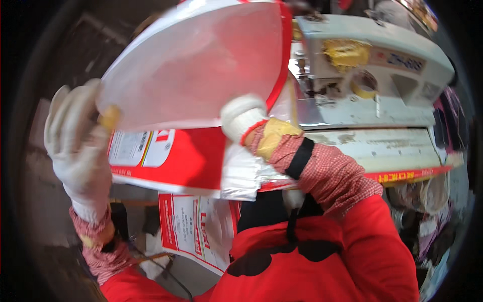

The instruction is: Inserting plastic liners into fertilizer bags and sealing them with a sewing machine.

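A large red and white plastic bag (201, 65) is raised in front of me, its pale, pinkish sheet bulging and blurred. My left hand (75, 126), in a white glove with a yellow-tipped thumb, is at the sheet's left edge. Its fingers are stretched out and the thumb stands apart. My right hand (244, 118), also white-gloved, is closed at the sheet's lower right edge; its fingertips are hidden. Beneath the sheet lies a red printed bag panel (196, 161), with a crinkled clear plastic piece (241, 176) by its right end.
A pale green machine (392, 95) stands at the right, with a yellow tape roll (363, 83) on it. Its light bed (377, 146) runs along below. Another printed bag (201, 231) hangs or lies lower down, near my lap. Assorted clutter (427, 201) is at the far right.
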`<move>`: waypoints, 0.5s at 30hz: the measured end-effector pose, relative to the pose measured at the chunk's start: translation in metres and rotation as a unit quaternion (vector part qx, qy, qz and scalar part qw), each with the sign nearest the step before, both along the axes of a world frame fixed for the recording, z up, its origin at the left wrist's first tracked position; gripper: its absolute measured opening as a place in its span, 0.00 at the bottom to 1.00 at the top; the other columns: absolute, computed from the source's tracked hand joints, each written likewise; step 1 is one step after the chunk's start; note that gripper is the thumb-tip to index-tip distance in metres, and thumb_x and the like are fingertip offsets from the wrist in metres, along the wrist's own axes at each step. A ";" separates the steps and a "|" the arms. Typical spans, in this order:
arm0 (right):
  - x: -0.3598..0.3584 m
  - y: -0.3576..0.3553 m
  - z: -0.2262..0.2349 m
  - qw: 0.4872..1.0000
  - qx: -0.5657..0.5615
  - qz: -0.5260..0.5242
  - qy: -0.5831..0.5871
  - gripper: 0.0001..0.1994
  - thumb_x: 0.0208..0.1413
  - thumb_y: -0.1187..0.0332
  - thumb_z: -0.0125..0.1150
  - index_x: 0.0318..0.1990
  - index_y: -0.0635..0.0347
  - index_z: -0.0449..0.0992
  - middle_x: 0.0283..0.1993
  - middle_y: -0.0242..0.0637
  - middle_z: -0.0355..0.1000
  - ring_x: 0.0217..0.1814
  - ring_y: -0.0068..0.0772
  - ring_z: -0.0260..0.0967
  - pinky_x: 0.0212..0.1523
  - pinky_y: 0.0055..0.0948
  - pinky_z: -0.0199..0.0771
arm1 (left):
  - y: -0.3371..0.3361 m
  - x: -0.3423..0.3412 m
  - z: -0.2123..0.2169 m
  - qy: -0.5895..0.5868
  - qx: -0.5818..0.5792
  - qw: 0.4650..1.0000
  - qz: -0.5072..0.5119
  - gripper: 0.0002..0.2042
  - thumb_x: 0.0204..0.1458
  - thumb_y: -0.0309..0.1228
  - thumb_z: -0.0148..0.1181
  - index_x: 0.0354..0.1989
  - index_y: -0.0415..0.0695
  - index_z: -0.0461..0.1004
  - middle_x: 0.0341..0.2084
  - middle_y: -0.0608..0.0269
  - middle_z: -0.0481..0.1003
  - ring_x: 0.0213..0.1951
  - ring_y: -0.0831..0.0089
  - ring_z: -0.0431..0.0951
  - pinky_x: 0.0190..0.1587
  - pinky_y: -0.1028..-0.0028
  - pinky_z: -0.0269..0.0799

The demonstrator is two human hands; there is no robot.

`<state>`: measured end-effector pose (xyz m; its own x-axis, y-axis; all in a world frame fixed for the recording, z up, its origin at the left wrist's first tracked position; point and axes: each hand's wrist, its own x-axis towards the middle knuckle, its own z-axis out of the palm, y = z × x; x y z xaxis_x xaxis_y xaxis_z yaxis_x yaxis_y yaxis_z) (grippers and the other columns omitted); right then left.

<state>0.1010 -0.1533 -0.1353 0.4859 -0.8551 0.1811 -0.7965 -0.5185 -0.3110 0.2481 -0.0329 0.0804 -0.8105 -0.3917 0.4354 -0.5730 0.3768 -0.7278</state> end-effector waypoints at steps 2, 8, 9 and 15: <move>0.056 0.041 0.035 0.960 0.164 0.145 -0.174 0.19 0.50 0.55 0.49 0.23 0.64 0.76 0.28 0.52 0.72 0.33 0.45 0.73 0.29 0.44 0.72 | 0.022 0.050 -0.028 0.358 0.056 0.932 -0.026 0.17 0.46 0.23 0.56 0.47 0.39 0.68 0.48 0.56 0.68 0.50 0.66 0.67 0.53 0.66 0.61; 0.131 0.168 0.013 0.642 0.618 0.396 -0.222 0.17 0.53 0.57 0.52 0.41 0.63 0.72 0.34 0.38 0.72 0.34 0.28 0.70 0.34 0.25 0.70 | 0.089 0.143 -0.153 0.809 0.455 0.368 -0.063 0.28 0.53 0.41 0.45 0.59 0.38 0.52 0.53 0.59 0.62 0.52 0.71 0.64 0.56 0.72 0.58; 0.112 0.173 0.010 0.702 0.518 0.439 -0.215 0.18 0.53 0.55 0.52 0.40 0.62 0.72 0.35 0.38 0.72 0.34 0.29 0.69 0.34 0.27 0.69 | 0.099 0.158 -0.171 0.826 0.450 0.340 -0.009 0.26 0.53 0.41 0.46 0.56 0.35 0.57 0.49 0.56 0.66 0.49 0.70 0.68 0.53 0.72 0.62; -0.077 0.131 -0.066 0.646 0.526 0.253 -0.491 0.31 0.52 0.55 0.53 0.55 0.71 0.57 0.56 0.55 0.59 0.58 0.50 0.57 0.56 0.43 0.60 | 0.175 0.193 -0.215 0.859 0.353 0.338 0.152 0.19 0.52 0.40 0.51 0.39 0.32 0.69 0.32 0.59 0.74 0.32 0.74 0.74 0.37 0.76 0.69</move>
